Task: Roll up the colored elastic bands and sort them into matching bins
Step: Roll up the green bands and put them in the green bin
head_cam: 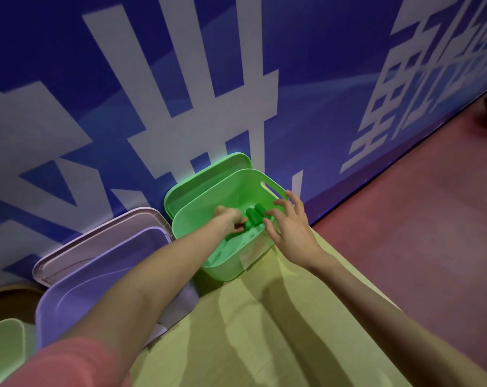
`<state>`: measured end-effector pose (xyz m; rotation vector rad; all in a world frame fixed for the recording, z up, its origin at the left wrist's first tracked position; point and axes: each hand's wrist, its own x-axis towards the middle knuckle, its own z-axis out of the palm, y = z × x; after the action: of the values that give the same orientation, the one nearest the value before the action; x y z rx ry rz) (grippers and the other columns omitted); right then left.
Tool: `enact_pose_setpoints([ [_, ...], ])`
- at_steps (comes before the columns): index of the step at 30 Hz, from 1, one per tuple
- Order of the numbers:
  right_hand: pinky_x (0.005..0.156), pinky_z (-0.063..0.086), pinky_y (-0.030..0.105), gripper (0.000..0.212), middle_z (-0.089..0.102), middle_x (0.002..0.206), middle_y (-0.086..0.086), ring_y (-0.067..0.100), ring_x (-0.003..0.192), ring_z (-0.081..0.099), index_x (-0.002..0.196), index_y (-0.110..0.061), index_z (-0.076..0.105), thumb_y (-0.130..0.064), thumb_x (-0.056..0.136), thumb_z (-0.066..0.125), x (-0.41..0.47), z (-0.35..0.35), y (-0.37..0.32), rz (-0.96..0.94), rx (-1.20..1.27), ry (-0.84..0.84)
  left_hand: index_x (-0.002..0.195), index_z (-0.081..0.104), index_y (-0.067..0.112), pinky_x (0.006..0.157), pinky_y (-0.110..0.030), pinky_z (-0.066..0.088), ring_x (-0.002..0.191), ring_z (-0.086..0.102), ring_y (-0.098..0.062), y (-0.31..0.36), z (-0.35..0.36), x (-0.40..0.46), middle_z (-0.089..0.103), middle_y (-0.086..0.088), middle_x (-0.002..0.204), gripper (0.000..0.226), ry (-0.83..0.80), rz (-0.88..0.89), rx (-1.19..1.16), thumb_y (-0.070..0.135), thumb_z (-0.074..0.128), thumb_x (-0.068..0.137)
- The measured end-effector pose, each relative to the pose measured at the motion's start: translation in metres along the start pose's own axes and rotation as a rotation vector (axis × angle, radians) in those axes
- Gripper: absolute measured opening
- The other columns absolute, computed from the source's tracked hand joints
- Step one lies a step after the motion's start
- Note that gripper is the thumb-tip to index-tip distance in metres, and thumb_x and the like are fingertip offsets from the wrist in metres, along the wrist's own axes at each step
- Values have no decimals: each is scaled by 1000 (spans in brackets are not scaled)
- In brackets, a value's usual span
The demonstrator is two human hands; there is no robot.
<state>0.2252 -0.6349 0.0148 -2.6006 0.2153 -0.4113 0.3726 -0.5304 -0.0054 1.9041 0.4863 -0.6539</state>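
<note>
Head view: we look down at the green bin [225, 255], which stands on a yellow-green table [264, 331] against a blue wall [320, 79] with white characters. Our left hand [229, 219] reaches inside the bin, its fingers curled on a green roll [248, 225] low by the bin's floor (how firmly they pinch it we cannot tell). Two more green rolls [257, 213] lie side by side just beyond it, inside the bin. Our right hand [288, 224] hovers over the bin's right rim, fingers spread apart and holding nothing. A green lid [197, 180] leans behind the bin against the wall. Left of the bin stands a purple bin [77, 291], its pale lid [97, 238] propped behind it. A third, light green bin [2, 347] shows farther left.
</note>
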Motion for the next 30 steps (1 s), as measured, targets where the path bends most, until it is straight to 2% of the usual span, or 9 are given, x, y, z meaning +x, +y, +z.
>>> enact_pose_setpoints([
  [4,108,35,53,55,58,119,14,38,136,29,106,-6,69,-44,94,31,0,0,0,-2,-11,0,86,50,1,62,-29,56,95,65,-35,-2,2,3,61,-27,109,26,5,15,-39,-8,72,75],
  [9,108,35,51,56,57,121,12,35,139,25,108,-7,68,-46,95,28,-1,0,1,-9,-35,-13,85,51,4,40,-24,52,84,68,-31,1,0,5,65,-26,101,31,-35,25,35,-2,78,70],
  [17,110,32,52,58,58,119,14,38,138,26,109,-7,67,-46,95,26,1,-5,-2,-15,-65,-41,79,47,4,43,-28,53,84,69,-32,4,1,3,65,-28,100,33,-42,49,184,8,79,72],
  [20,111,30,52,49,55,126,15,38,140,23,113,-7,65,-41,97,34,2,-9,-5,2,-63,-74,89,48,1,41,-28,50,73,67,-28,7,-4,0,66,-25,91,38,-70,30,226,17,79,73],
  [23,115,23,53,35,46,140,17,39,144,18,120,-5,61,-30,99,47,3,-13,-12,23,-49,-76,107,45,-2,43,-29,46,56,55,-20,7,-15,-6,60,-16,77,48,-120,17,316,25,75,80],
  [25,116,17,52,35,39,147,19,38,145,15,124,-4,58,-28,99,48,1,-16,-20,25,-50,-46,115,45,-1,50,-30,45,59,54,-18,7,-27,-12,58,-13,78,45,-152,75,321,22,70,86],
  [27,116,13,48,36,35,149,19,36,146,13,127,-5,56,-28,99,49,-2,-18,-31,31,-48,-28,115,50,0,61,-31,46,67,57,-18,4,-42,-26,65,-14,90,39,-152,212,361,23,67,88],
  [30,113,23,51,34,40,143,22,37,141,25,124,-4,56,-24,96,54,-15,-23,-55,23,51,31,103,64,6,74,-31,48,79,60,-19,-8,-71,-65,69,-12,94,27,-51,551,485,26,68,85],
])
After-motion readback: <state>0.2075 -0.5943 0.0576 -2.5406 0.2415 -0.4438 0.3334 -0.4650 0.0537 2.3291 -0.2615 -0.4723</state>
